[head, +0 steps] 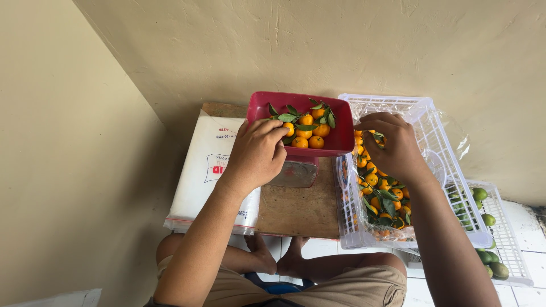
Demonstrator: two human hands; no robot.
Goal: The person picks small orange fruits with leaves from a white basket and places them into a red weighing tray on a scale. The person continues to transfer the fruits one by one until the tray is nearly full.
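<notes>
We see left hand (257, 154) curled over oranges (307, 135) in red tray (335, 142) on scale (296, 173); right hand (392, 145) pinches leafy orange above white crate (432, 122), within easy reach.

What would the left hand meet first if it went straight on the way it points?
Probably the oranges in the red tray: the left hand points up and right, its fingers already at the nearest fruit. Depth is unclear.

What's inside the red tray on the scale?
The red tray holds small oranges with green leaves. The left hand covers its near left corner, so anything there is hidden.
</notes>
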